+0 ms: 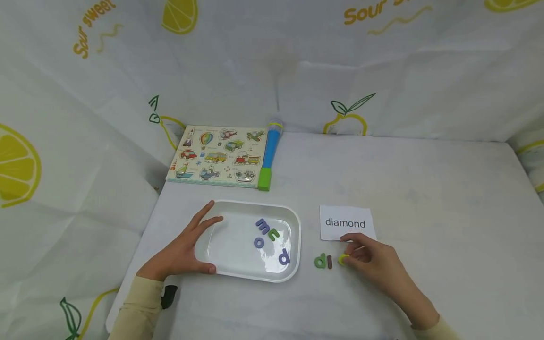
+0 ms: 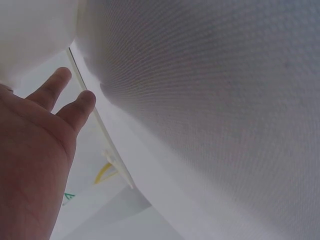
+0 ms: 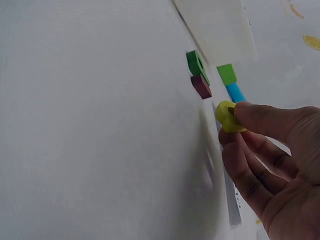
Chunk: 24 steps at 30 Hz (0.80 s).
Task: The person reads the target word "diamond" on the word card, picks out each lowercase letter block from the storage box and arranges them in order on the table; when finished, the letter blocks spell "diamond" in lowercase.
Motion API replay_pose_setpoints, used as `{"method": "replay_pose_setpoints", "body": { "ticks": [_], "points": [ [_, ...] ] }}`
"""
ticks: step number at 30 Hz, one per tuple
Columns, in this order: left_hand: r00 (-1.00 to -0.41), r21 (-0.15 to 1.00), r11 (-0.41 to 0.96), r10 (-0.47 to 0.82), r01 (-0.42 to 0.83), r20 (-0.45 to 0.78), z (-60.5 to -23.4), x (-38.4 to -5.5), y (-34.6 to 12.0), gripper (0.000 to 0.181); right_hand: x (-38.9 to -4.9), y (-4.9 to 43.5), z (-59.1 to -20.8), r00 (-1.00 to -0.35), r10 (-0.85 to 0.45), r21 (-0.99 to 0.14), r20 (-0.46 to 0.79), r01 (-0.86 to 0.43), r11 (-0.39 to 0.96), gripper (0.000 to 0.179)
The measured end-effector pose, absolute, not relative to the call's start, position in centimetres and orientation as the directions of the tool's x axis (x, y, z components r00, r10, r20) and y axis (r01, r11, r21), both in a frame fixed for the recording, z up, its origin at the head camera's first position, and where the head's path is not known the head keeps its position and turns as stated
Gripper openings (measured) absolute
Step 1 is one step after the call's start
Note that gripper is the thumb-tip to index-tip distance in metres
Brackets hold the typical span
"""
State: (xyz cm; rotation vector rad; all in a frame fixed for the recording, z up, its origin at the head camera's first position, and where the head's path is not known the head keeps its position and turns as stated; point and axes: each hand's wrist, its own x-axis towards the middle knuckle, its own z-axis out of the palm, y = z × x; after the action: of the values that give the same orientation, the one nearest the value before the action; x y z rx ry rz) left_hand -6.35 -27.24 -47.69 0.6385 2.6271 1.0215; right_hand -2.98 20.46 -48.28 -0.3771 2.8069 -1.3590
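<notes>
Pinching the yellow letter [image 1: 343, 259] between thumb and fingertips, the right hand [image 1: 371, 259] holds it just to the right of a brown stroke-shaped letter [image 1: 329, 262]; the fingers cover too much of it to read. Left of the brown piece, and close beside it, lies a green d [image 1: 323, 259]. The step in hand looks like adding a third letter to this row, below a white card [image 1: 346, 212] printed "diamond". The next move seems to call for squaring the yellow piece with its neighbours, then letting go without nudging the brown one. Those fingers overlap the card's lower edge in the head view, so the card could get shifted.

Further left, the white tray [image 1: 233, 241] bears a purple m [image 1: 262, 225], a green n [image 1: 270, 232], a purple o [image 1: 256, 243] and a purple d [image 1: 287, 258]. The left hand [image 1: 182, 250] spans its left end, thumb and fingers spread apart; whether it bears on the rim I cannot tell. Behind stand clear of the work a picture board [image 1: 221, 147] and a blue-and-green toy microphone [image 1: 270, 151].
</notes>
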Motion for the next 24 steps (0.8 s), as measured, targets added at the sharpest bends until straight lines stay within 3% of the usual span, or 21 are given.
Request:
{"method": "replay_pose_setpoints", "body": {
  "ticks": [8, 16, 24],
  "points": [
    [-0.869, 0.692, 0.651, 0.491, 0.313, -0.069, -47.84, -6.47, -27.29, 0.116, -3.06, 19.76, -48.85, -0.949, -0.262, -0.655, 0.176, -0.312, 0.688, 0.046],
    [-0.872, 0.689, 0.657, 0.484, 0.306, -0.074, -47.77, -6.37, -27.24, 0.116, -2.87, 20.04, -48.94, -0.866, -0.391, -0.606, 0.313, -0.499, 0.620, 0.059],
    [-0.874, 0.699, 0.652, 0.480, 0.292, -0.082, -47.57, -6.36, -27.19, 0.117, -2.73, 19.67, -49.42, -0.865, -0.396, -0.615, 0.308, -0.499, 0.611, 0.058]
  ]
}}
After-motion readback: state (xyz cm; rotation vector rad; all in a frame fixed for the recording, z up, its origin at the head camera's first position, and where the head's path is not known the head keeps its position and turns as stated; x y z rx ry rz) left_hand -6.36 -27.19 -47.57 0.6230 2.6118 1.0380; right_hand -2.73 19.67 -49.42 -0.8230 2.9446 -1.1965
